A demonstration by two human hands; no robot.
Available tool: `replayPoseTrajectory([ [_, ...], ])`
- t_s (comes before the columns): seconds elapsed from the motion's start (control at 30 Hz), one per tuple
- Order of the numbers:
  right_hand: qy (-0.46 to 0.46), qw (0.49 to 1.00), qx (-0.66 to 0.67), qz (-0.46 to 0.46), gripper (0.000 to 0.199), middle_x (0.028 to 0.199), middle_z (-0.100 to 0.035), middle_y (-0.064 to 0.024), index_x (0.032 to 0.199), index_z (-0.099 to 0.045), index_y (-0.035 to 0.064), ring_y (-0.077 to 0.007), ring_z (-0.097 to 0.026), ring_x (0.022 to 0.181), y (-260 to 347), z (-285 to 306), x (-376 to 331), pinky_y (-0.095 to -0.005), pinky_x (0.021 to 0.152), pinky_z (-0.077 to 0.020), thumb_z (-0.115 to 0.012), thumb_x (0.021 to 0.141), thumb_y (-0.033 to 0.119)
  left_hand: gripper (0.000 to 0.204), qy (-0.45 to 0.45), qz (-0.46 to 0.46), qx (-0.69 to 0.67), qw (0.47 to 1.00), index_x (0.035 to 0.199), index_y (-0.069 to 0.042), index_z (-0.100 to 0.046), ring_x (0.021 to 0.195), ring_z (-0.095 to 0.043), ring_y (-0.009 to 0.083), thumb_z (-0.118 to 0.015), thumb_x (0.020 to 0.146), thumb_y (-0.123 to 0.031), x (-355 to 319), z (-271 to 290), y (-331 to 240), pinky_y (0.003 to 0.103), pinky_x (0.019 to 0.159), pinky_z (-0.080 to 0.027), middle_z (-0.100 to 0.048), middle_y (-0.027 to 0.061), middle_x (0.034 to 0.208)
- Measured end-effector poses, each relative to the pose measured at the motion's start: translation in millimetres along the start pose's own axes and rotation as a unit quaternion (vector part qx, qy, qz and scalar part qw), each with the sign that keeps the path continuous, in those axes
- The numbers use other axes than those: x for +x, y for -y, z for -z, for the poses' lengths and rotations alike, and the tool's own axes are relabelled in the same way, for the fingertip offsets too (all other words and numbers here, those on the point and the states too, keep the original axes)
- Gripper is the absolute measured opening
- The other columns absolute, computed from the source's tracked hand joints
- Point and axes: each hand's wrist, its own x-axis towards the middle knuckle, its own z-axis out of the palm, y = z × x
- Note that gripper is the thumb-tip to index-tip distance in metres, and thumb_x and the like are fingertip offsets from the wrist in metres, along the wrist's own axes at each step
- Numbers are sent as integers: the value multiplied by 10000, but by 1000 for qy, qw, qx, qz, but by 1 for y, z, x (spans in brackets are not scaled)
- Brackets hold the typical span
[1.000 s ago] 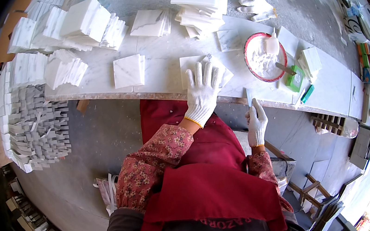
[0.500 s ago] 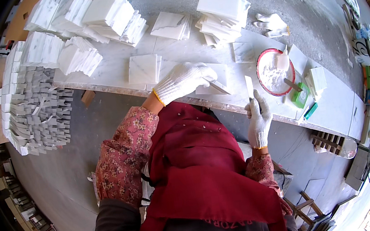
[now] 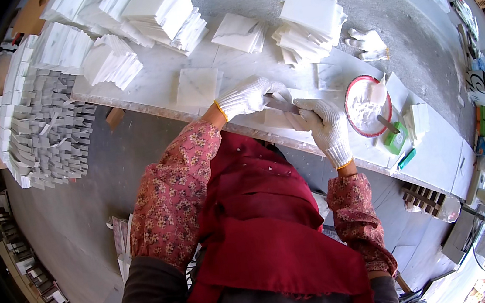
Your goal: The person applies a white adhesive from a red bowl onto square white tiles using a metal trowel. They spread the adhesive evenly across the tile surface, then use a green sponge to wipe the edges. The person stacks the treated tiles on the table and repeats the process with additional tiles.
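Observation:
My left hand [image 3: 249, 95], in a white knit glove, is closed on the edge of a white marble tile [image 3: 278, 120], which is tilted up at the table's front edge. From the other side my right hand [image 3: 328, 130], gloved likewise, grips a putty knife, its fingers bent at the tile's edge. Between the hands runs a thin grey strip [image 3: 281, 104]; I cannot tell whether it is the blade or the tile's edge. Just left of them lies a marble tile [image 3: 197, 86]. A red-rimmed bowl of white paste [image 3: 363, 112] stands to the right.
Marble tile stacks [image 3: 157, 8] line the table's far left, with another stack [image 3: 309, 20] farther back in the middle. Beyond the bowl lies a spare glove [image 3: 368, 44]. A green box [image 3: 396, 139] and a green cutter [image 3: 406, 158] sit near the right front edge.
My right hand has moved left and up from beside the bowl to the tile, bringing the putty knife along. The tile's near edge is now raised between my hands.

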Motion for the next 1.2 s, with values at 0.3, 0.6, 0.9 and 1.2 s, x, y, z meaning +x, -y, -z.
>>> replayPoseTrajectory([
  [0.3, -6, 997, -56, 52, 183, 828, -677, -121, 979, -719, 60, -316, -617, 743, 3, 6, -6, -388, 677, -495, -653, 810, 39, 383, 3, 26, -34, 999, 1099, -99, -704, 956, -672, 277, -595, 774, 72, -3, 6, -16, 347, 840, -504, -708, 144, 1057],
  [0.6, 7, 998, -69, 5, 197, 810, -676, -129, 1009, -714, 31, -287, -622, 722, -8, 33, -38, -364, 676, -489, -667, 818, 14, 277, 16, 3, -101, 995, 1049, -93, -727, 883, -641, 270, -705, 774, -125, -3, 2, -8, 348, 833, -481, -709, 118, 1024],
  [0.9, 73, 996, -16, -38, 194, 804, -677, -84, 1021, -716, 15, -188, -589, 649, -39, 67, -82, -303, 661, -496, -597, 867, 13, 230, 25, 33, -105, 994, 988, -4, -715, 952, -654, 192, -674, 763, 23, 3, 0, -8, 311, 878, -497, -726, 95, 1021],
  [1.2, 2, 998, 35, -47, 193, 731, -623, -84, 1060, -693, 32, -165, -589, 644, -5, 16, -11, -296, 629, -481, -651, 872, 45, 264, -20, 130, -78, 988, 1042, -46, -722, 936, -623, 163, -753, 791, -120, -2, -16, 8, 311, 866, -481, -717, 86, 991],
])
